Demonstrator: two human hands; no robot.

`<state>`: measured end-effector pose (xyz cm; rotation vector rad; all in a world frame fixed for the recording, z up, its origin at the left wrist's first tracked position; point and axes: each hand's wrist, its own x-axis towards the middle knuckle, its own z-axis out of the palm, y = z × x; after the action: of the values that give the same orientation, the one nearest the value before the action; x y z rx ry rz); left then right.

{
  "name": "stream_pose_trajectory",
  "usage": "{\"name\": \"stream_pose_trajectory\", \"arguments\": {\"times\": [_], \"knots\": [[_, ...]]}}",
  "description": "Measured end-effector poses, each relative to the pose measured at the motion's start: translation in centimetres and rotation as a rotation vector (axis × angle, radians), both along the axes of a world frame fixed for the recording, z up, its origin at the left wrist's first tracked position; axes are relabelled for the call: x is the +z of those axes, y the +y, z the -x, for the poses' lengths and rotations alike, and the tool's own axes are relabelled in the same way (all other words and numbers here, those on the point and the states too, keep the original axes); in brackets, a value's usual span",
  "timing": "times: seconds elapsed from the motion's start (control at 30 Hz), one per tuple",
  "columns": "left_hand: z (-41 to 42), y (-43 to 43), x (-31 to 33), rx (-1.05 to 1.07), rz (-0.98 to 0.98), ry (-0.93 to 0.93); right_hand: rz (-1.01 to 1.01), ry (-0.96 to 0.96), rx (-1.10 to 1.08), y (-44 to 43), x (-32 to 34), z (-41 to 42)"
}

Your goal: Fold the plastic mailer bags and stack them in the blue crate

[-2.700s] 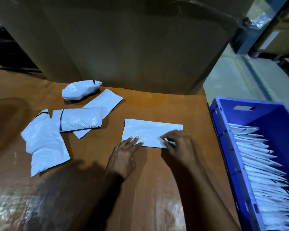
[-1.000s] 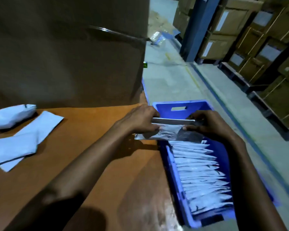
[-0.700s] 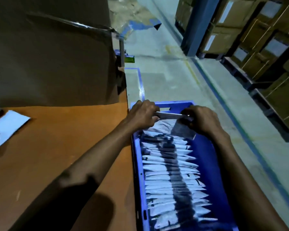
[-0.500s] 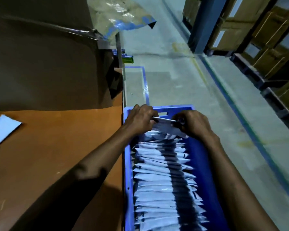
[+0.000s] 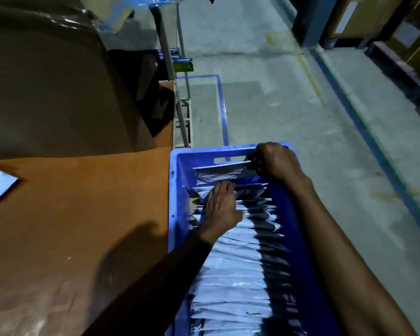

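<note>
The person works with bare hands and bare forearms. The left hand [image 5: 222,209] shows a broad back with faint tendon lines running up to the knuckles. The right hand [image 5: 279,163], at 1 o'clock from it, has rounded knuckles that catch the light. The right forearm [image 5: 344,251] is long and lean, lit along its upper side, and uncovered all the way to the 5 o'clock corner of the view. The left forearm [image 5: 170,275], toward 7 o'clock, sinks into deep shadow just below the wrist and reads as one dark shape; it looks uncovered, though a dark sleeve there is possible
</note>
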<state>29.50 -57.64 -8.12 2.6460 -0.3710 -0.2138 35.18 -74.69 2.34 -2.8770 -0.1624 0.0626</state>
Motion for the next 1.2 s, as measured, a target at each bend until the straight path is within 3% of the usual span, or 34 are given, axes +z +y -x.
{"name": "stream_pose_trajectory", "arguments": {"times": [0.13, 0.27, 0.37, 0.53, 0.83, 1.0, 1.1, 1.2], "knots": [[-2.7, -0.8, -1.2, -0.141, -0.238, 0.048, -0.063, 0.015, -0.032, -0.6, -0.8, -0.5], [-3.3, -1.2, -2.0, -0.174, -0.324, 0.092, -0.035, 0.011, -0.051, -0.3, -1.0, -0.8], [-3.2, -1.1, -2.1, -0.221, -0.325, 0.046, -0.033, 0.049, -0.019, -0.3, -1.4, -0.5], [-2.6, -0.5, -1.1, -0.239, -0.256, 0.232, 0.000, 0.069, -0.036, 0.7, -3.0, 0.2], [-0.8, 0.7, 0.2, -0.235, -0.202, 0.279, 0.007, 0.135, -0.052, 2.4, -9.9, 2.5], [-0.2, 1.5, 1.2, -0.176, -0.188, 0.196, -0.207, 0.002, -0.116, 1.8, -12.7, 4.7], [-0.2, 1.5, 1.4, -0.089, -0.215, 0.088, -0.235, -0.112, -0.164, 2.0, -12.8, 6.2], [0.0, 1.5, 1.4, -0.096, -0.271, 0.147, -0.226, -0.078, -0.175, 2.3, -12.8, 7.4]]}}
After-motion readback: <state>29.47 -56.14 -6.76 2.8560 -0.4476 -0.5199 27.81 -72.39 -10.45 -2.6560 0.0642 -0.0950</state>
